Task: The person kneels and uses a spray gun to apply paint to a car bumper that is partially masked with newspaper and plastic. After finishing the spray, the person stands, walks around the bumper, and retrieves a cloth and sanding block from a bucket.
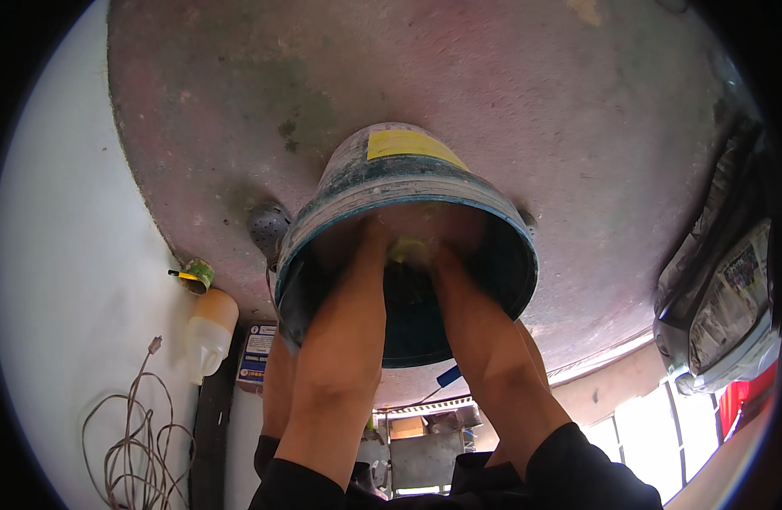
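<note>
A worn dark blue bucket (391,183) with a yellow label lies tilted on the reddish floor, its mouth facing me. Both my forearms reach into it. My left hand (376,234) and my right hand (442,255) are deep inside, pressed together around something small and yellow-green (406,250), perhaps a sponge. The fingers are mostly hidden in the bucket's shadow, so I cannot tell which hand grips it.
A round metal floor drain (269,225) sits just left of the bucket. Near the white wall lie a small green can (197,274), a pale plastic bottle (209,333) and a coiled cable (132,442). A bundle wrapped in newspaper and plastic (722,289) is at the right.
</note>
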A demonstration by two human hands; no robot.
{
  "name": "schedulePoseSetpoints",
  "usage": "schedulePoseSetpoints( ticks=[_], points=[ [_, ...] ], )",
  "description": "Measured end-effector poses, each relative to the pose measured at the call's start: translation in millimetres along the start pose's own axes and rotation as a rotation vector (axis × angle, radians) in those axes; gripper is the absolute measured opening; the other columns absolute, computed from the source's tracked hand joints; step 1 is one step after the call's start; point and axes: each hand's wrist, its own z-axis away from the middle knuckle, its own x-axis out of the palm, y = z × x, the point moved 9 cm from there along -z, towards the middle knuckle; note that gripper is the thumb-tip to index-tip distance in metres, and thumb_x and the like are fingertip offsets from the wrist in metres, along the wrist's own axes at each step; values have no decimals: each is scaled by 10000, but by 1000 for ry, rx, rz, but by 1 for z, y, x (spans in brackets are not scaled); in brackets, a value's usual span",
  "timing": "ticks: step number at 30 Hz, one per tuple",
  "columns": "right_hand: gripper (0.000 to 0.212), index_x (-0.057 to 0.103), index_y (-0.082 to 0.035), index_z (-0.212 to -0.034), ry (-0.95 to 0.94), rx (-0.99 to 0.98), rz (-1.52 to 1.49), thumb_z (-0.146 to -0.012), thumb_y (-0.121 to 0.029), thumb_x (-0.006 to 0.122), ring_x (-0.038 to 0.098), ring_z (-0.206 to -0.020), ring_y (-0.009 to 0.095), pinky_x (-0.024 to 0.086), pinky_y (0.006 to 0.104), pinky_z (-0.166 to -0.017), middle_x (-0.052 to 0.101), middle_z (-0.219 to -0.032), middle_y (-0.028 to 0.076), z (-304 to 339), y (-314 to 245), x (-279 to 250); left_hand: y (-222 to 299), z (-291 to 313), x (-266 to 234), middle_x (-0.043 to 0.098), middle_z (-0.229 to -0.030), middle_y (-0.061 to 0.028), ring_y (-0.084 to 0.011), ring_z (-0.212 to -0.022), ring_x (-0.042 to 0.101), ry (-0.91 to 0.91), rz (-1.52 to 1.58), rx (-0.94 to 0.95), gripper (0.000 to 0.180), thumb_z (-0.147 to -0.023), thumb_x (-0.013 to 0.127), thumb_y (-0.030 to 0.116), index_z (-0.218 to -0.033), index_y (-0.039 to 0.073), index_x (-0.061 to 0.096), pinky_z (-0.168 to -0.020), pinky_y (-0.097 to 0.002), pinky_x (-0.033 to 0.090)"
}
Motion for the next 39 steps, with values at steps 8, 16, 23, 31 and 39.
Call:
schedulePoseSetpoints(
  ticks=[8,16,23,31,39],
  points=[
    [436,645,68,-1346,172,40,-585,-1019,-221,665,724,-1125,360,552,434,-1019,734,-1231,238,42,-4,-54,5,128,28,724,-1263,-91,-259,-1166,676,-236,102,211,300,-1049,620,203,-1302,59,690,-1078,-399,504],
    [422,654,68,-1326,87,126,-1299,-1010,-210,687,740,-1091,331,566,422,-992,744,-1201,231,97,-10,-100,28,238,22,704,-1284,-56,-180,-1196,649,-403,259,504,378,-947,772,40,-1309,72,671,-1095,-328,466],
    [410,662,68,-1309,-18,165,-1462,-1003,-201,707,754,-1061,306,578,410,-969,752,-1174,224,162,-10,-105,37,267,-25,668,-1391,-78,-176,-1269,625,-251,84,722,510,-968,792,34,-1437,59,592,-1160,-331,441],
    [533,621,109,-1324,141,219,-956,-991,-282,765,739,-1028,247,559,352,-912,755,-1131,203,181,4,-101,48,259,-52,611,-1470,-133,-247,-1325,589,12,-114,831,551,-1004,705,38,-1511,-7,495,-1172,-348,414],
    [536,573,67,-1349,273,259,-1212,-935,-157,829,711,-986,169,574,275,-877,744,-1145,121,215,7,-109,24,210,-57,600,-1488,-149,-318,-1311,585,121,13,309,719,-1029,730,393,-1605,90,423,-1151,-516,411]
  ],
)
